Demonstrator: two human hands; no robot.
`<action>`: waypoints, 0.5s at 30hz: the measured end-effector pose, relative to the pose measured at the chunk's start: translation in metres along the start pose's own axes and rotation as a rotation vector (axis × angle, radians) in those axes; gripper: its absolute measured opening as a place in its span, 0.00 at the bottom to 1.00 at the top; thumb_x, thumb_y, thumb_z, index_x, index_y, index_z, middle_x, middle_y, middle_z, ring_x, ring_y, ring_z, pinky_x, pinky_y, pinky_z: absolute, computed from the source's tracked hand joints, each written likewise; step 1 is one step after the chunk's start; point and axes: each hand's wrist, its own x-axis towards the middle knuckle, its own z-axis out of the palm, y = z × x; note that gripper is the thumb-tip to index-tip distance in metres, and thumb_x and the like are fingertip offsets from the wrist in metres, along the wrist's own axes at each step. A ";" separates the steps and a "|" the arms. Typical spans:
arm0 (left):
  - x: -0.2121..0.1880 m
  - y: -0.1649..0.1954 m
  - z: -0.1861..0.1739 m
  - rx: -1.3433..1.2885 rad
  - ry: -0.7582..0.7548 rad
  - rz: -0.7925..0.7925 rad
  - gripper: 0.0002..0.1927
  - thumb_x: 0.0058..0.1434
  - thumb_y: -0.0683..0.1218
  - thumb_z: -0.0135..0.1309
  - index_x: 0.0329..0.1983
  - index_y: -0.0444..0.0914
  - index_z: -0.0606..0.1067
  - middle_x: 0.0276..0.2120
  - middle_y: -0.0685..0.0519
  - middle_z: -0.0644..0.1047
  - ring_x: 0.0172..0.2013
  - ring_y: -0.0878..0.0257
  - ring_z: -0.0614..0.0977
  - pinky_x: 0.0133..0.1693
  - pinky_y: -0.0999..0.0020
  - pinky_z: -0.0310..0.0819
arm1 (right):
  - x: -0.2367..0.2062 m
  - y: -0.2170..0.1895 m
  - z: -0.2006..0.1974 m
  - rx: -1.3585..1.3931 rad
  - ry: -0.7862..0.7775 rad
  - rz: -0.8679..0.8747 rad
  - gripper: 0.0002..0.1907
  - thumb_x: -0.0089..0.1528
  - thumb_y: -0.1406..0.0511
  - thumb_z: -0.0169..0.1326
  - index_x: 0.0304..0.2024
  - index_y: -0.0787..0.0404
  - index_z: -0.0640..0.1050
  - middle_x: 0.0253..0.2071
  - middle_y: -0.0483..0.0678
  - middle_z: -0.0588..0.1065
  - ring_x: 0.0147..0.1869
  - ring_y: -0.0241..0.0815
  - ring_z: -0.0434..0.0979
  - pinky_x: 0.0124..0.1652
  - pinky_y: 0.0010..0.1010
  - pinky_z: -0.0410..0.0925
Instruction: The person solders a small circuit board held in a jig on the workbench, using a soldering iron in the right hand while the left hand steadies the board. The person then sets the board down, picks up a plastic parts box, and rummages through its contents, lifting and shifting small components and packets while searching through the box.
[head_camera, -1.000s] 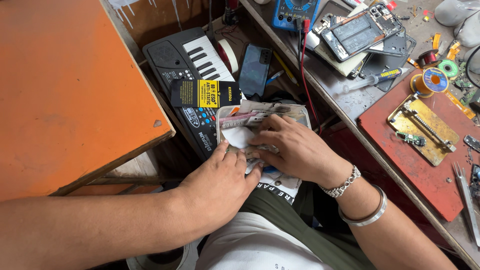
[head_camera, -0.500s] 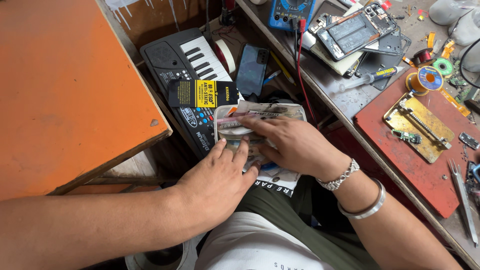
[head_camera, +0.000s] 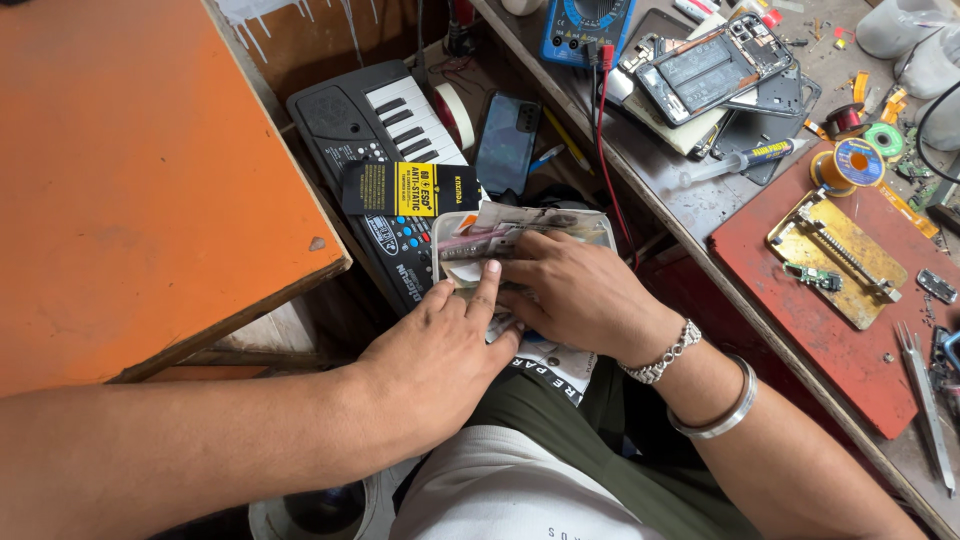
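Note:
A shallow clear plastic box lies on my lap, filled with crumpled paper notes. My left hand rests on the box's near left corner and grips it, with the index finger stretched up across the notes. My right hand covers the near right part of the box, its fingers curled onto the bundle of notes beside the left fingertip. The two hands touch each other. A chain bracelet and a plain metal bangle sit on the right wrist.
A small black keyboard with a black-and-yellow packet on it lies behind the box. A dark phone stands beside it. An orange tabletop is on the left. At right are an opened phone, a blue multimeter, a red mat and tweezers.
My left index finger has stretched further up over the notes, and my right fingers have shifted a little on the bundle. Both hands stay on the box.

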 end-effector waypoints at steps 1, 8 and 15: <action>0.001 0.000 0.000 -0.015 -0.012 -0.002 0.29 0.58 0.44 0.46 0.65 0.31 0.65 0.67 0.14 0.54 0.54 0.37 0.76 0.63 0.46 0.54 | -0.001 0.000 -0.002 0.031 0.052 -0.018 0.19 0.60 0.57 0.58 0.54 0.52 0.77 0.43 0.48 0.78 0.47 0.50 0.79 0.39 0.41 0.73; 0.001 0.000 0.003 -0.032 0.006 -0.014 0.28 0.60 0.46 0.45 0.64 0.32 0.65 0.59 0.20 0.66 0.60 0.32 0.71 0.62 0.43 0.53 | 0.003 -0.005 -0.008 0.043 0.034 0.113 0.26 0.61 0.59 0.57 0.61 0.54 0.74 0.43 0.49 0.80 0.44 0.50 0.81 0.37 0.42 0.72; 0.002 -0.003 0.000 -0.053 -0.050 0.002 0.31 0.60 0.46 0.45 0.68 0.32 0.62 0.58 0.22 0.68 0.61 0.32 0.71 0.63 0.44 0.52 | 0.006 -0.007 -0.002 0.038 0.130 0.016 0.15 0.55 0.64 0.59 0.45 0.53 0.84 0.36 0.48 0.75 0.42 0.50 0.77 0.37 0.41 0.71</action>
